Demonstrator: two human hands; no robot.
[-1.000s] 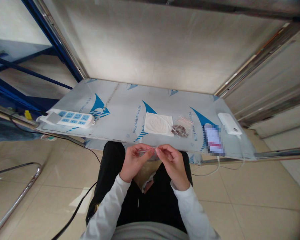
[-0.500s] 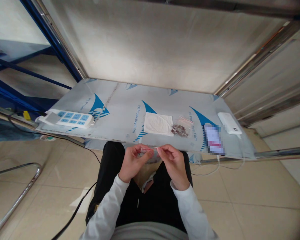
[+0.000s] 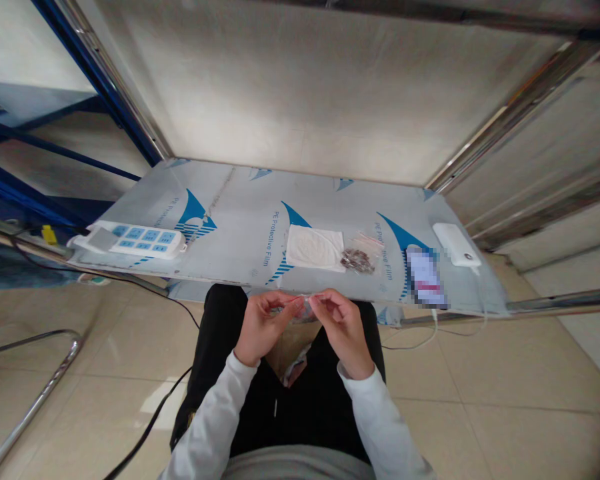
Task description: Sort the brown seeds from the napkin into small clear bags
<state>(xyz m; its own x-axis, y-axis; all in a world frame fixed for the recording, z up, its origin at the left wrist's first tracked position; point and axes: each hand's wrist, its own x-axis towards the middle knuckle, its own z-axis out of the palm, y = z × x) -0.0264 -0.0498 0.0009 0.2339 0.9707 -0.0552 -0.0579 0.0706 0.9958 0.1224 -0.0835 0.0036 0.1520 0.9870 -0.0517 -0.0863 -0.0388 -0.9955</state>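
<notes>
Just past the near edge of the table, over my lap, my left hand [image 3: 266,325] and my right hand [image 3: 344,328] pinch the top edge of a small clear zip bag [image 3: 304,312]. A red line runs along that edge between the two thumbs. The bag hangs below the fingers, mostly hidden by them, and its contents are unclear. In front of the hands, a white cloth or paper square [image 3: 315,247] lies on the table. Touching its right side is another clear bag [image 3: 357,260] with small dark brown pieces inside and red stripes at its top.
The table [image 3: 240,227] is covered in printed protective film. A white power strip [image 3: 147,240] lies at its left end. Toward the right are a phone [image 3: 426,279], its screen blurred, and a white power bank [image 3: 456,245] with a cable. A black cable [image 3: 153,420] crosses the floor.
My right thumb has slid slightly left along the bag's edge, nearer my left thumb. Both hands keep their pinch, and the things on the table stay put.
</notes>
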